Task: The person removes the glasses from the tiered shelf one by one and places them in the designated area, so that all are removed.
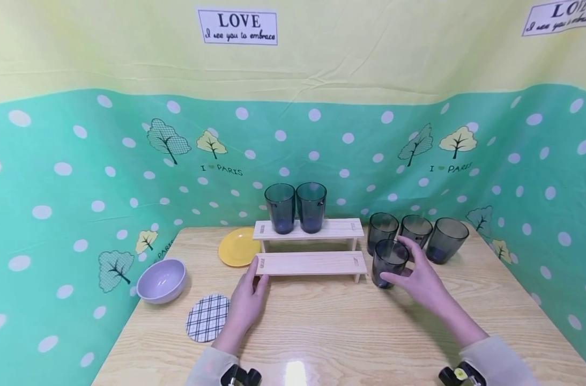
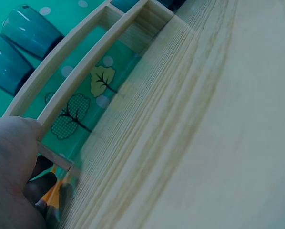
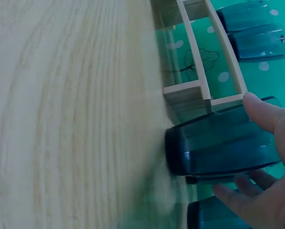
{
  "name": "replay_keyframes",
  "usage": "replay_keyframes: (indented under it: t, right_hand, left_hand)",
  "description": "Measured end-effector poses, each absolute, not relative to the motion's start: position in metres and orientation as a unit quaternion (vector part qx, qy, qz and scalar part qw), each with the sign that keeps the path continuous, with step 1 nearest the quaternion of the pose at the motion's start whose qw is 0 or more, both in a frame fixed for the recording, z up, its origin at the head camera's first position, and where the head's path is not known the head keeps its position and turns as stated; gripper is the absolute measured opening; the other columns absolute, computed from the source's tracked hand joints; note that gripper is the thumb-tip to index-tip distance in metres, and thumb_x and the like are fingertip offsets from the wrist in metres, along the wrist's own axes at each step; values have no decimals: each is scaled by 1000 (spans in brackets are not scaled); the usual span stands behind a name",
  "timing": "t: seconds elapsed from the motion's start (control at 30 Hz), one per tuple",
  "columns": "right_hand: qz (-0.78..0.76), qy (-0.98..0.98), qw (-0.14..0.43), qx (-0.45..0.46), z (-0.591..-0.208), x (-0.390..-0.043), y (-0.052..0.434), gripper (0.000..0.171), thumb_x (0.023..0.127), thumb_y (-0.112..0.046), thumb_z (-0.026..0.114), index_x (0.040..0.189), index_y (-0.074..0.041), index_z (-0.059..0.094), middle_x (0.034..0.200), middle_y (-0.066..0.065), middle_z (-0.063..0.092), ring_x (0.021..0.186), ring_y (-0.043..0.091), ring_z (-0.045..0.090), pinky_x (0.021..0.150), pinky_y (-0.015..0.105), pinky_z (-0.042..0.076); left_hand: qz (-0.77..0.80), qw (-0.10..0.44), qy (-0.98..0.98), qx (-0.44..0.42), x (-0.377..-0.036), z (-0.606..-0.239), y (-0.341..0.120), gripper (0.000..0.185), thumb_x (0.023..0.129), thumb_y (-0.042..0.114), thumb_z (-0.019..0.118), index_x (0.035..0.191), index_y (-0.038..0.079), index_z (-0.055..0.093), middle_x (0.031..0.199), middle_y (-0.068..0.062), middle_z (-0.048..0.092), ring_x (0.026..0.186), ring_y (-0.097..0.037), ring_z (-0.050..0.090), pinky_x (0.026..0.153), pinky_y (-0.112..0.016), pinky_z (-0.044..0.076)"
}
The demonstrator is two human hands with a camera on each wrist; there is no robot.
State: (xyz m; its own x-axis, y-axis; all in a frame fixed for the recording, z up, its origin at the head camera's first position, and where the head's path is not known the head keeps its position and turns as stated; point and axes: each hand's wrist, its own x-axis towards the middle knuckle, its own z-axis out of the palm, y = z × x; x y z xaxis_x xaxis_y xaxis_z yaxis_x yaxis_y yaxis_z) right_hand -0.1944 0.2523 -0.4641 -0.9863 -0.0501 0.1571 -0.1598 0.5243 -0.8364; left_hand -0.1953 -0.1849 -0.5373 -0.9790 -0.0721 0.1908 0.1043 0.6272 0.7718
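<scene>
A two-tier wooden shelf (image 1: 312,262) stands mid-table, with two dark glasses (image 1: 295,208) on its upper tier. My left hand (image 1: 258,274) pinches the left end of the lower tier, thumb (image 2: 16,136) on the corner and fingers tucked beneath. My right hand (image 1: 394,260) is spread round a dark glass (image 1: 388,264) standing just right of the shelf. In the right wrist view the thumb (image 3: 261,109) meets that glass (image 3: 218,148), while the fingers (image 3: 238,191) stay slightly off its far side. The shelf (image 3: 199,86) lies close beside it.
Three more dark glasses (image 1: 415,230) stand behind the right hand. A yellow plate (image 1: 237,246), a purple bowl (image 1: 162,280) and a plaid coaster (image 1: 207,317) lie left of the shelf. The wooden table (image 1: 331,332) is ringed by a green dotted cloth backdrop.
</scene>
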Motion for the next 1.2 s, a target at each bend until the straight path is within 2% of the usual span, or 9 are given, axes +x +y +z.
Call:
replay_keyframes:
  t: [0.17,0.37,0.53,0.77,1.2]
  right_hand:
    - [461,-880,91,68,-446,-194,254,112,90,-28,96,174,-8,25,160,33,42,147,54,43,121,71,40]
    - [433,-886,132,99,-419,-194,252,109,90,-26,96,174,-14,29,163,29,43,151,53,40,119,78,35]
    - [437,-878,145,126,-397,-197,241,105,91,-25,95,174,-18,31,164,24,44,154,49,39,121,77,33]
    - [461,-866,123,151,-372,-214,216,104,94,-23,93,176,-20,29,170,20,37,159,43,36,127,65,34]
    - [499,-840,98,190,-360,-246,170,101,96,-24,91,176,-24,28,172,16,36,159,36,35,129,60,34]
  left_hand:
    - [-432,101,-896,-7,-195,-537,-185,67,117,36,57,175,13,32,166,-28,48,151,-48,48,126,-64,38]
    - [-430,99,-897,-5,-195,-538,-185,67,117,36,57,175,14,32,165,-29,49,150,-49,49,125,-64,38]
    - [-432,100,-896,-5,-195,-538,-185,67,117,36,57,176,14,32,165,-29,48,150,-49,48,126,-64,37]
    - [-434,105,-895,-10,-194,-537,-185,67,117,35,58,175,12,33,164,-30,49,149,-50,49,125,-65,38]
    - [-437,100,-894,-6,-194,-536,-184,67,117,34,57,175,13,31,164,-31,48,150,-50,48,126,-65,37]
